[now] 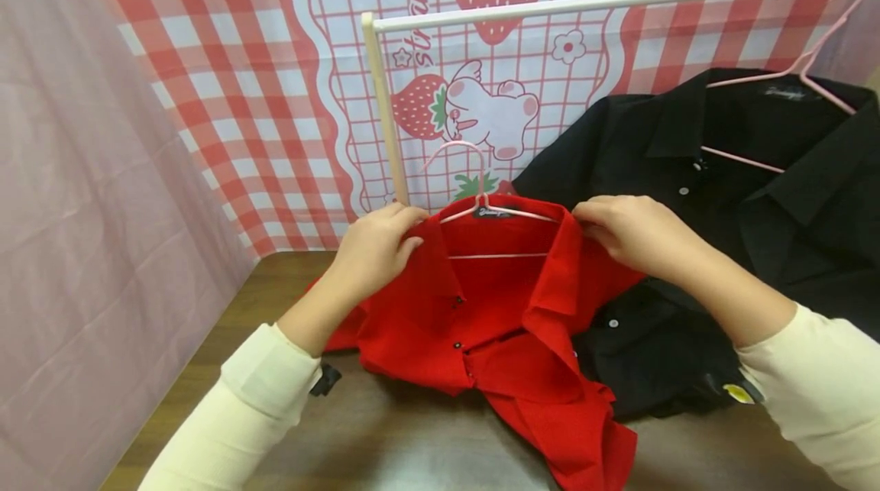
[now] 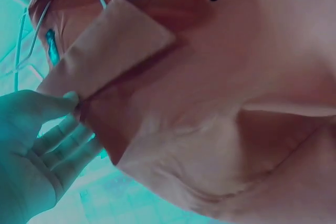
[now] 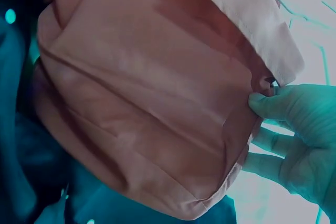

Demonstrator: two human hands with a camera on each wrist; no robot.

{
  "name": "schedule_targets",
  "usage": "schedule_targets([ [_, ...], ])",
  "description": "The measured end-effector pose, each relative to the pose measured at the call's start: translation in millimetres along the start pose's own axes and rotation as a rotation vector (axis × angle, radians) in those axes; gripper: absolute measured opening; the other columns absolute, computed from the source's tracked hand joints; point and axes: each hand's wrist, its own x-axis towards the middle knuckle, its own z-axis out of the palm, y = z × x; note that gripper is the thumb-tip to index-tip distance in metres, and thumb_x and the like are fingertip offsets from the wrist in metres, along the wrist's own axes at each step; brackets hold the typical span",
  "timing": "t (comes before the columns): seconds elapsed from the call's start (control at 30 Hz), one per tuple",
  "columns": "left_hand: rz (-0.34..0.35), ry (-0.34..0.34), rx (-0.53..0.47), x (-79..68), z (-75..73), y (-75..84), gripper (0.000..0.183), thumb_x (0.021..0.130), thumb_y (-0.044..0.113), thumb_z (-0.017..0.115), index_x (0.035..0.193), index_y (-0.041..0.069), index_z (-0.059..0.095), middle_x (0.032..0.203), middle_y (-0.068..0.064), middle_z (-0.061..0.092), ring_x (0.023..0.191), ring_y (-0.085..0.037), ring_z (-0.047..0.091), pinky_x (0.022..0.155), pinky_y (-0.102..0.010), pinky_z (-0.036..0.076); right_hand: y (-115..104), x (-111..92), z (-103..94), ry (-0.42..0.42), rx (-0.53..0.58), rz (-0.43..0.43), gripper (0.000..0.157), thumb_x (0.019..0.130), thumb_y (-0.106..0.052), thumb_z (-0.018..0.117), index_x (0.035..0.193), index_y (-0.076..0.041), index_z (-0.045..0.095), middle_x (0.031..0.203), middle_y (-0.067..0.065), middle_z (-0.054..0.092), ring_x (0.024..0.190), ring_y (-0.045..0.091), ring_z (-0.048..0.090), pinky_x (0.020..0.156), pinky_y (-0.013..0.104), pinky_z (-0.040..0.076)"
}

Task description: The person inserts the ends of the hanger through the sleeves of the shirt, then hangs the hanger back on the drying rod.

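Observation:
A red shirt (image 1: 412, 323) with a collar and dark buttons is on a pink wire hanger (image 1: 483, 184), whose hook stands up above the collar. My left hand (image 1: 374, 250) pinches the shirt at the shoulder beside the collar; in the left wrist view the thumb of the left hand (image 2: 31, 150) lies on top of the cloth, fingers behind. On the other shoulder, my right hand (image 1: 635, 235) pinches the cloth, and the right wrist view shows the right hand (image 3: 299, 135) with its thumb in front and fingers behind. The shirt's lower part hangs in folds over the table.
A white rail (image 1: 584, 4) on a wooden post (image 1: 386, 109) runs across the back. From it hangs a black shirt (image 1: 639, 140) on another pink hanger (image 1: 811, 63), right of the red shirt. Behind is a strawberry-print cloth (image 1: 275, 94); below, a wooden table (image 1: 412, 437).

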Motion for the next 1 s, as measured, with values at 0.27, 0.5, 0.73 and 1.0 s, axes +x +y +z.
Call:
schedule_targets([
  [0.27, -0.115, 0.036, -0.155, 5.2, -9.3, -12.5, 0.024, 0.083, 0.006, 0.076, 0.106, 0.002, 0.07, 0.096, -0.011, 0.069, 0.085, -0.022, 0.065, 0.074, -0.036, 0.055, 17.1, -15.7, -9.7, 0.011, -0.02, 0.037, 0.029, 0.077, 0.008, 0.074, 0.102, -0.006, 0.068, 0.091, 0.007, 0.067, 0.073, 0.021, 0.057, 0.071, 0.047, 0.055],
  [0.5, -0.2, 0.154, -0.23, 11.6, -9.1, -30.2, 0.017, 0.083, 0.0, 0.073, 0.1, -0.003, 0.071, 0.09, -0.015, 0.069, 0.084, -0.026, 0.065, 0.071, -0.038, 0.056, 35.4, -29.0, -18.8, 0.052, -0.055, 0.064, 0.03, 0.074, 0.01, 0.074, 0.099, -0.004, 0.066, 0.087, 0.008, 0.065, 0.07, 0.022, 0.055, 0.067, 0.048, 0.054],
  [0.73, -0.314, 0.215, -0.268, 22.4, -6.0, -43.3, 0.022, 0.084, 0.001, 0.072, 0.106, -0.003, 0.07, 0.096, -0.017, 0.068, 0.088, -0.028, 0.066, 0.076, -0.039, 0.055, 52.0, -37.6, -26.2, 0.074, -0.079, 0.142, 0.026, 0.077, 0.01, 0.07, 0.099, -0.003, 0.065, 0.083, 0.011, 0.064, 0.067, 0.024, 0.053, 0.063, 0.047, 0.049],
  [1.0, -0.437, 0.188, -0.38, 30.2, 6.7, -53.0, 0.039, 0.087, 0.002, 0.07, 0.125, -0.002, 0.061, 0.112, -0.019, 0.065, 0.103, -0.031, 0.064, 0.086, -0.043, 0.053, 68.1, -42.8, -34.9, 0.043, -0.106, 0.27, 0.025, 0.08, 0.008, 0.065, 0.104, 0.0, 0.063, 0.081, 0.017, 0.063, 0.064, 0.028, 0.051, 0.058, 0.047, 0.045],
])
